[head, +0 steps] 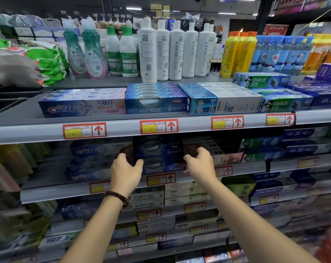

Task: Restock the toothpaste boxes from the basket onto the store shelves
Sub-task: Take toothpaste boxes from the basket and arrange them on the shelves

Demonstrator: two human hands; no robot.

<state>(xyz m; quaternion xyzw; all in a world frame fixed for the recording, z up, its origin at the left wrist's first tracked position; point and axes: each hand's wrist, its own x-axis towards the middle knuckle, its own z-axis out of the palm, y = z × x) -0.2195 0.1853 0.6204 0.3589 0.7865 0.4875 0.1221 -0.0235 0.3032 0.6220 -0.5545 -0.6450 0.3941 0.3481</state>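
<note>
A stack of dark blue "White Now" toothpaste boxes [159, 154] sits on the second shelf [255, 170], under the upper shelf's edge. My left hand [125, 168] grips the stack's left end, thumb on the front face. My right hand [199, 162] grips its right end, fingers curled round the side. Crest boxes [96, 150] lie to the left of the stack and pale boxes [223, 158] to the right. The basket is out of view.
The upper shelf [122, 130] carries rows of Crest, blue and Darlie toothpaste boxes [263, 81], with white bottles [161, 52] and yellow bottles behind. Red price tags [159, 126] line the shelf edges. Lower shelves hold more boxes, blurred.
</note>
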